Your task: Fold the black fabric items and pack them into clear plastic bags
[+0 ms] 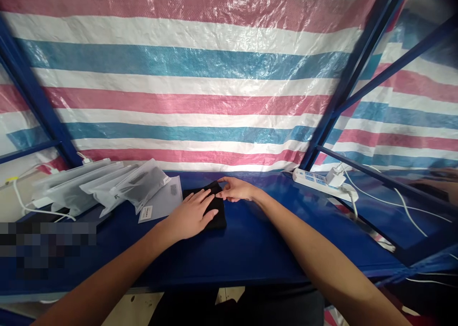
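A folded black cloth [219,219] lies on the blue table [250,249] in the middle. My left hand [192,215] rests flat on top of it, fingers stretched out and slightly apart. My right hand [236,190] reaches in from the right and pinches the cloth's far right corner between thumb and fingers. Most of the cloth is hidden under my left hand.
A row of frosted plastic bags [107,185] lies overlapped at the left, one flat bag [161,204] beside the cloth. A white power strip [320,180] with a plug and white cables sits at the right. A striped tarp [200,78] and blue frame bars close the back.
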The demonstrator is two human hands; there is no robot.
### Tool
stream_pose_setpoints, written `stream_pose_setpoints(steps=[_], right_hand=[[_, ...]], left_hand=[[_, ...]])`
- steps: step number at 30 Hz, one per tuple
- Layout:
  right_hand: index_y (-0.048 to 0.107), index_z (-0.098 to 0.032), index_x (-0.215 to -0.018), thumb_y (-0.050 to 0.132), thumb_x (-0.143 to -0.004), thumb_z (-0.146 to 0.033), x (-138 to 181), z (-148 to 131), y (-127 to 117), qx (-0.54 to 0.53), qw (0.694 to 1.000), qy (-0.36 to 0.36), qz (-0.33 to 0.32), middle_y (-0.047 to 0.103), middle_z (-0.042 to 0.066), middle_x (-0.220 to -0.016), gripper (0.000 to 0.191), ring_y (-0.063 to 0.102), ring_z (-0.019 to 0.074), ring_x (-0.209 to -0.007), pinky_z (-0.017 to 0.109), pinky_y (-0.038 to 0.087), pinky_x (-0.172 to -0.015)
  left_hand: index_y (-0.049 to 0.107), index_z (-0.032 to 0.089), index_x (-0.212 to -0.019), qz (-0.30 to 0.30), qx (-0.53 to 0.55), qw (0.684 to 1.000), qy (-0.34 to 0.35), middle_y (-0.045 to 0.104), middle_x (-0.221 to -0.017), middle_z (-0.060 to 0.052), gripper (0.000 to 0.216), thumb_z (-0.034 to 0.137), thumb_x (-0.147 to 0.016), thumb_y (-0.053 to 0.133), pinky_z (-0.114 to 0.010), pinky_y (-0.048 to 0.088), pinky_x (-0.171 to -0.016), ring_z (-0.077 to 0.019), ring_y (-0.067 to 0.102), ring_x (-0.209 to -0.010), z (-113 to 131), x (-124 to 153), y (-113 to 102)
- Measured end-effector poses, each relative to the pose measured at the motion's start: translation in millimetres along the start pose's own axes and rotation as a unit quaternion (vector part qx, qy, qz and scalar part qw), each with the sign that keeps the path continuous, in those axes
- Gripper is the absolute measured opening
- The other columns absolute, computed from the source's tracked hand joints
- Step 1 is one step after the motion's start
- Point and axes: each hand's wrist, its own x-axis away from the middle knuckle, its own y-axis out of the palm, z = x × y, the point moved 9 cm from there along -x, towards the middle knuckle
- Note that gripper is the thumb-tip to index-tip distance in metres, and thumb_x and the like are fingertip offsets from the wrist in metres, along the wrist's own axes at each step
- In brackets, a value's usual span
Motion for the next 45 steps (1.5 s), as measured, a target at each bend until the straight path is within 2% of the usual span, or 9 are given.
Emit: stream_pose_setpoints(steps=[4, 8, 15, 20, 27, 34, 39, 42, 45], right_hand=[[0.067, -0.019, -0.145, 0.076, -0.1, -0.057, 23.9, -49.9, -12.3, 0.242, 0.941, -0.137, 0.194, 0.078, 0.015, -0.11, 0.059, 0.075, 0.033, -0.107, 0.045, 0.062, -0.092], [0.049, -0.03, -0.167, 0.073, -0.099, -0.065, 38.0, -79.2, 40.8, 0.244, 0.92, -0.302, 0.046, 0.055, 0.014, -0.166, 0.08, 0.05, 0.0353, -0.155, 0.05, 0.046, -0.126], [0.012, -0.029, -0.18, 0.097, -0.065, -0.074, 8.6, -19.3, 29.3, 0.234, 0.96, -0.142, -0.064, 0.012, 0.013, -0.186, 0.15, 0.007, 0.0405, -0.173, 0.056, 0.013, -0.141], [0.017, -0.028, -0.179, 0.096, -0.058, -0.079, -0.2, -7.4, 21.3, 0.274, 0.952, -0.119, -0.068, 0.011, 0.015, -0.186, 0.154, 0.005, 0.0416, -0.173, 0.056, 0.002, -0.14], [0.003, -0.027, -0.18, 0.091, -0.06, -0.086, 2.7, -6.8, 25.3, 0.314, 0.94, -0.102, -0.092, -0.001, 0.013, -0.187, 0.16, -0.005, 0.0414, -0.173, 0.056, -0.003, -0.14], [0.012, -0.027, -0.18, 0.091, -0.058, -0.086, 2.2, -6.4, 23.2, 0.306, 0.941, -0.117, -0.081, 0.006, 0.014, -0.187, 0.157, 0.001, 0.0426, -0.173, 0.056, 0.001, -0.14], [0.02, -0.024, -0.179, 0.091, -0.06, -0.085, 19.7, -31.7, 16.6, 0.339, 0.931, -0.138, -0.005, 0.015, 0.017, -0.186, 0.151, 0.001, 0.0492, -0.171, 0.064, 0.007, -0.138], [0.047, -0.026, -0.169, 0.094, -0.07, -0.072, 50.9, -79.1, 29.3, 0.37, 0.881, -0.291, 0.04, 0.044, 0.018, -0.172, 0.119, 0.031, 0.0477, -0.163, 0.061, 0.029, -0.132], [0.067, -0.022, -0.148, 0.086, -0.09, -0.05, 77.7, -97.0, 53.9, 0.408, 0.83, -0.38, 0.008, 0.071, 0.016, -0.132, 0.067, 0.065, 0.0358, -0.124, 0.051, 0.054, -0.109]], left_hand=[[0.043, 0.02, -0.17, 0.019, -0.01, 1.0, 0.002, 0.035, -0.179, -0.016, 0.069, 0.06, -0.115, 0.034, -0.064, 0.03, -0.133, -0.0379, 0.03, -0.167, -1.4, 6.2, 11.6], [0.034, 0.023, -0.174, 0.027, -0.01, 1.0, 0.007, 0.033, -0.18, -0.016, 0.069, 0.053, -0.113, 0.041, -0.067, 0.03, -0.132, -0.0408, 0.03, -0.167, -3.4, -7.9, 11.6], [0.022, 0.016, -0.178, -0.015, 0.041, 0.999, -0.026, 0.023, -0.182, -0.022, 0.09, 0.069, -0.108, 0.044, -0.066, 0.021, -0.134, -0.0427, 0.022, -0.169, -27.7, -42.7, 14.3], [0.02, 0.006, -0.177, -0.057, 0.049, 0.996, -0.046, 0.016, -0.181, -0.027, 0.116, 0.086, -0.098, 0.048, -0.057, 0.021, -0.135, -0.0438, 0.017, -0.17, -45.5, -40.4, 13.5], [0.017, 0.015, -0.179, -0.086, 0.035, 0.996, -0.021, 0.015, -0.182, -0.022, 0.118, 0.087, -0.094, 0.056, -0.053, 0.024, -0.135, -0.0411, 0.019, -0.17, -62.9, -28.9, 5.8], [0.037, 0.035, -0.174, 0.004, -0.008, 0.99, 0.143, 0.031, -0.182, -0.003, 0.063, 0.057, -0.116, 0.042, -0.053, 0.018, -0.139, -0.0309, 0.022, -0.171, -21.8, 8.8, -10.0], [0.03, 0.038, -0.177, -0.009, 0.02, 0.989, 0.144, 0.036, -0.18, -0.003, 0.071, 0.058, -0.112, 0.052, -0.052, 0.028, -0.136, -0.0329, 0.03, -0.168, -20.1, 23.9, -6.1], [0.037, 0.037, -0.174, 0.006, 0.026, 0.991, 0.133, 0.042, -0.177, -0.005, 0.069, 0.058, -0.111, 0.054, -0.053, 0.033, -0.134, -0.034, 0.037, -0.164, -21.9, 22.0, -8.9], [0.047, 0.033, -0.169, 0.022, 0.019, 0.991, 0.134, 0.051, -0.171, -0.009, 0.065, 0.058, -0.11, 0.056, -0.054, 0.037, -0.131, -0.0349, 0.046, -0.158, -20.3, 19.1, -8.9]])
